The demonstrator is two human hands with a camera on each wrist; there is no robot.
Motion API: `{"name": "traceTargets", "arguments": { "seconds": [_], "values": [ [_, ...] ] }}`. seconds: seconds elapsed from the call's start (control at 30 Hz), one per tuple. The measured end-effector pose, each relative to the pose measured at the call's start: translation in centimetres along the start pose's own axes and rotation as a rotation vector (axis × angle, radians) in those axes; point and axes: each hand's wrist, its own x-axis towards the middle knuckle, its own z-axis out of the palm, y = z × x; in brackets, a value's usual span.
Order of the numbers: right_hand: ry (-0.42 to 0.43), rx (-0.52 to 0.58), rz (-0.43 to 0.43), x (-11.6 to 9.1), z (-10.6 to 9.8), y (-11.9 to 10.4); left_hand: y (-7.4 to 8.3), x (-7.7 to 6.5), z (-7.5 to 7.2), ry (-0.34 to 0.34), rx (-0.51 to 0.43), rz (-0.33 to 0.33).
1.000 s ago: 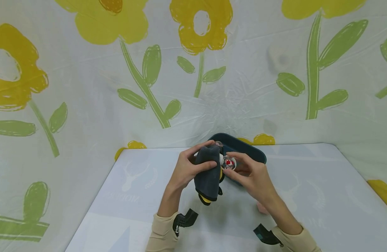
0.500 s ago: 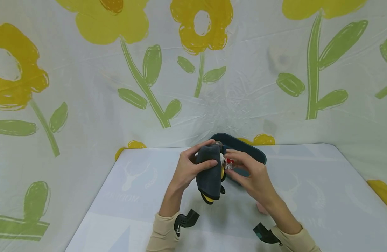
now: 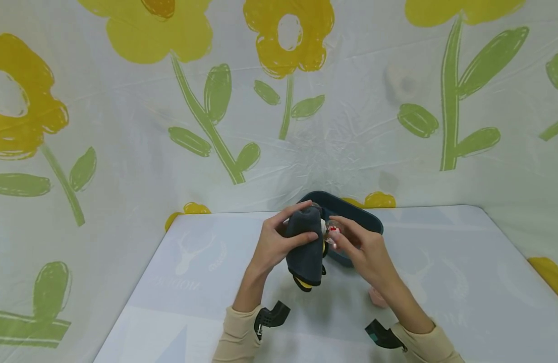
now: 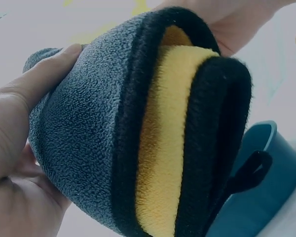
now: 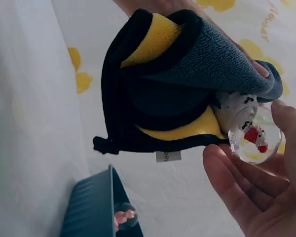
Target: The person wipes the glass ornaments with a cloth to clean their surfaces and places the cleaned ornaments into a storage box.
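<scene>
My left hand (image 3: 275, 242) grips a folded microfibre cloth (image 3: 305, 247), grey outside and yellow inside with black edging. In the left wrist view the folded cloth (image 4: 98, 113) hangs with its black loop toward the tray. My right hand (image 3: 367, 249) pinches the clear ball of a small snow globe (image 5: 255, 135) between thumb and fingers. Red and white figures show inside the ball. The globe's white base is against the cloth and partly covered by it. Both hands are raised above the table, close together.
A dark teal tray (image 3: 363, 220) stands at the table's back edge, behind the hands. Another clear ball (image 5: 126, 216) with a pink figure is in it. A pink object (image 3: 377, 297) lies on the white table (image 3: 206, 292), partly behind the right forearm. Flowered sheeting hangs around.
The snow globe has turned in the right fingers, and the right thumb has shifted up over the ball. The left hand and cloth have moved slightly right.
</scene>
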Motion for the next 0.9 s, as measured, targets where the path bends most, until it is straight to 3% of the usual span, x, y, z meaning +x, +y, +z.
{"name": "traceTargets", "arguments": {
  "seconds": [0.17, 0.33, 0.53, 0.6, 0.9],
  "values": [
    [-0.032, 0.064, 0.169, 0.0, -0.2, 0.0, 0.3, 0.0, 0.3, -0.02, 0.003, 0.043],
    [-0.061, 0.104, 0.243, 0.1, -0.4, -0.1, 0.9, -0.1, 0.5, -0.026, -0.012, 0.073],
    [-0.076, 0.107, 0.273, 0.2, -0.3, -0.1, -0.8, 0.1, 0.2, -0.019, 0.003, 0.087],
    [-0.078, 0.108, 0.278, 0.2, -0.3, -0.1, -0.7, 0.1, 0.2, -0.014, 0.005, 0.08],
    [-0.105, 0.086, 0.183, 0.1, -0.4, 0.4, -1.9, 0.3, 0.1, -0.015, -0.043, 0.029]
  ]
}}
